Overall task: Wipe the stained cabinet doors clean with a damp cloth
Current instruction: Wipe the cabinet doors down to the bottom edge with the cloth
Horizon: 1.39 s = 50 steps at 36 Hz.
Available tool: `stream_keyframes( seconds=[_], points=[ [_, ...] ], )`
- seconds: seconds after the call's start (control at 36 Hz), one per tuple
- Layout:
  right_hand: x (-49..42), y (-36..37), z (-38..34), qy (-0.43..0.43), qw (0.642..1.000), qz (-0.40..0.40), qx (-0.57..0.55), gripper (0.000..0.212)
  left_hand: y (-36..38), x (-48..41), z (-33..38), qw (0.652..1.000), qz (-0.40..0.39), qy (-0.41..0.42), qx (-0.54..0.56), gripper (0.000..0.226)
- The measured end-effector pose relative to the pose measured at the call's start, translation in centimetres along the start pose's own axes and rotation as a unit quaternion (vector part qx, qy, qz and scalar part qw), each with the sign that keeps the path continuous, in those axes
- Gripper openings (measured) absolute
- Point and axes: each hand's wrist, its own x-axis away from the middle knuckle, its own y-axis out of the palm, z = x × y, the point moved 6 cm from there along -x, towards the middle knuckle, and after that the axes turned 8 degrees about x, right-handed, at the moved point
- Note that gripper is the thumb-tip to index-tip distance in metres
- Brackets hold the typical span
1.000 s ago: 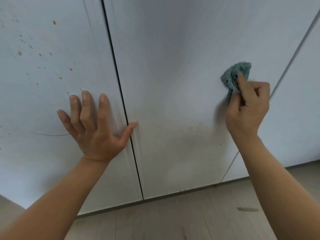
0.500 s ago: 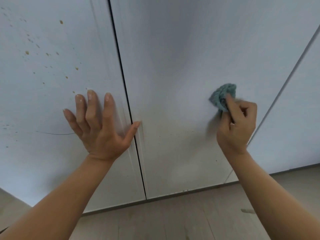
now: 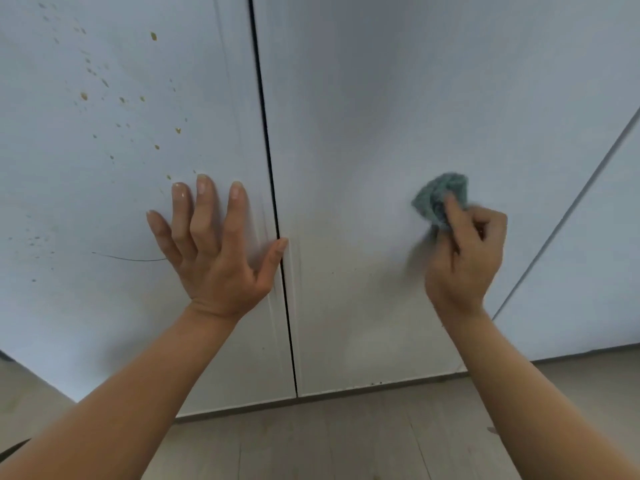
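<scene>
Two white cabinet doors fill the view, split by a dark vertical gap. The left door (image 3: 104, 174) carries many small brown splatter spots in its upper part and a thin dark line low down. The middle door (image 3: 363, 133) looks mostly plain, with faint specks near its bottom. My left hand (image 3: 214, 251) lies flat on the left door, fingers spread, thumb at the gap. My right hand (image 3: 467, 251) grips a bunched teal cloth (image 3: 438, 194) and presses it against the middle door.
A third white door (image 3: 595, 244) stands at the right, beyond a thin diagonal seam. Pale wood-look floor (image 3: 311, 441) runs along the base of the doors, with a small mark on it at the right.
My right hand has dragged the cloth down and to the left across the middle door. My left hand has stayed flat on the left door.
</scene>
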Motion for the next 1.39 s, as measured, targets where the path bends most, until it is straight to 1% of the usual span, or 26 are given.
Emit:
stream_keyframes(
  seconds=[0.06, 0.08, 0.11, 0.14, 0.17, 0.22, 0.28, 0.31, 0.36, 0.44, 0.5, 0.58, 0.61, 0.64, 0.69, 0.72, 0.81, 0.86, 0.92, 0.97, 1.08, 1.14, 1.19, 1.28, 1.33, 1.39],
  points=[
    [-1.2, -0.1, 0.0, 0.145, 0.986, 0.073, -0.044, 0.042, 0.0, -0.1, 0.0, 1.0, 0.001, -0.003, -0.002, 0.09],
    [-1.3, 0.3, -0.5, 0.186, 0.976, 0.096, -0.054, 0.045, 0.0, -0.1, 0.0, 1.0, 0.001, -0.004, -0.001, 0.09],
    [-1.3, 0.8, -1.2, 0.196, 0.973, 0.107, -0.058, 0.046, 0.0, 0.0, 0.0, 1.0, -0.001, -0.004, 0.0, 0.09],
    [-1.2, 1.4, -2.1, 0.178, 0.977, 0.106, -0.057, 0.046, 0.0, 0.0, 0.0, 1.0, -0.003, -0.004, 0.0, 0.089],
    [-0.8, 1.9, -3.1, 0.136, 0.985, 0.096, -0.048, 0.044, 0.0, 0.0, 0.0, 1.0, -0.004, -0.004, -0.001, 0.089],
    [1.0, 2.8, -5.2, 0.001, 0.999, 0.05, -0.008, 0.039, -0.1, 0.0, -0.1, 1.0, -0.008, -0.007, -0.001, 0.088],
    [3.5, 3.6, -6.3, -0.132, 0.991, -0.02, 0.024, 0.036, -0.2, 0.0, -0.1, 1.0, -0.011, -0.006, -0.003, 0.087],
    [4.6, 3.9, -6.3, -0.176, 0.982, -0.054, 0.033, 0.037, -0.2, 0.0, 0.0, 1.0, -0.011, -0.004, -0.003, 0.087],
    [5.6, 4.1, -6.1, -0.225, 0.969, -0.095, 0.041, 0.038, -0.3, -0.1, 0.0, 1.0, -0.011, -0.003, 0.0, 0.086],
    [4.0, 3.3, -6.0, -0.226, 0.969, -0.098, 0.029, 0.03, -0.4, -0.1, 0.0, 1.0, -0.011, 0.0, 0.0, 0.086],
    [1.8, 2.6, -5.9, -0.171, 0.984, -0.057, 0.006, 0.027, -0.3, -0.1, 0.0, 1.0, -0.01, 0.0, -0.001, 0.086],
    [-1.0, 2.4, -5.6, -0.054, 0.998, 0.034, -0.018, 0.037, -0.2, 0.0, 0.1, 1.0, -0.011, -0.007, -0.002, 0.084],
    [-1.3, 2.6, -5.8, -0.026, 0.998, 0.055, -0.013, 0.04, -0.2, -0.1, 0.1, 1.0, -0.011, -0.007, -0.002, 0.084],
    [-1.2, 2.8, -6.3, -0.019, 0.998, 0.066, -0.004, 0.041, -0.2, -0.1, 0.0, 1.0, -0.012, -0.007, -0.003, 0.083],
    [0.3, 3.6, -7.4, -0.07, 0.996, 0.057, 0.01, 0.038, -0.3, -0.1, -0.1, 1.0, -0.012, -0.006, 0.001, 0.078],
    [1.7, 4.1, -7.7, -0.107, 0.994, 0.034, 0.013, 0.036, -0.4, 0.0, -0.1, 1.0, -0.011, -0.007, 0.007, 0.073],
    [6.3, 5.4, -8.0, -0.212, 0.975, -0.071, 0.018, 0.038, -0.6, -0.1, 0.0, 1.0, -0.015, -0.006, 0.026, 0.065],
    [7.6, 5.7, -8.1, -0.256, 0.959, -0.122, 0.025, 0.035, -0.7, -0.1, 0.0, 0.999, -0.018, -0.003, 0.033, 0.064],
    [6.6, 5.4, -8.8, -0.274, 0.952, -0.136, 0.024, 0.032, -0.7, -0.2, 0.1, 0.999, -0.018, 0.0, 0.038, 0.064],
    [4.2, 4.9, -9.9, -0.268, 0.956, -0.119, 0.025, 0.032, -0.7, -0.3, 0.1, 0.999, -0.016, 0.003, 0.038, 0.064],
    [0.4, 4.8, -11.3, -0.165, 0.984, -0.067, -0.002, 0.038, -0.8, -0.2, 0.1, 0.999, -0.005, -0.001, 0.048, 0.06],
    [1.2, 5.2, -11.5, -0.142, 0.988, -0.057, -0.018, 0.036, -0.8, -0.2, 0.2, 0.999, -0.005, 0.001, 0.05, 0.061],
    [3.9, 5.6, -11.3, -0.188, 0.979, -0.076, -0.018, 0.033, -0.9, -0.1, 0.3, 0.999, -0.013, 0.005, 0.05, 0.063],
    [9.2, 6.4, -9.5, -0.284, 0.948, -0.145, 0.001, 0.033, -0.9, -0.1, 0.2, 0.999, -0.026, 0.013, 0.043, 0.065],
    [11.2, 6.6, -8.6, -0.323, 0.928, -0.183, 0.005, 0.033, -0.9, -0.1, 0.1, 0.999, -0.028, 0.014, 0.041, 0.065],
    [10.9, 6.5, -8.9, -0.343, 0.917, -0.201, 0.009, 0.031, -0.9, -0.2, -0.1, 0.999, -0.024, 0.011, 0.041, 0.066]
  ],
)
